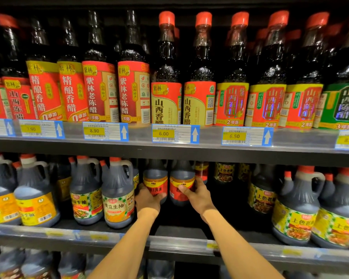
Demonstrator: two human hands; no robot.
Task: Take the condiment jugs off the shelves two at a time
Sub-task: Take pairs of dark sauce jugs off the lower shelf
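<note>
Dark shop shelving holds bottles; under the 6.00 price tag (175,133), the left hand (148,200) and right hand (197,196) curl fingers round the left jug (155,178) and right jug (182,178), likely to lift both together.

Upper shelf bottles, left to right: red labels reading 精酿香醋 (43,91), 紫林老陈醋 (100,91), 山西香醋 (165,103), and 山西陈醋 marked 2年陈 (232,105), with a green one marked 3年陈 (343,107) far right. Price tags on the shelf edge read 7.90 (31,129), 8.90 (94,131), 6.00 (163,134) and 6.50 (234,136). Lower shelf jugs read 黄豆生抽 (117,208) and 上色老抽 (296,224)
</note>
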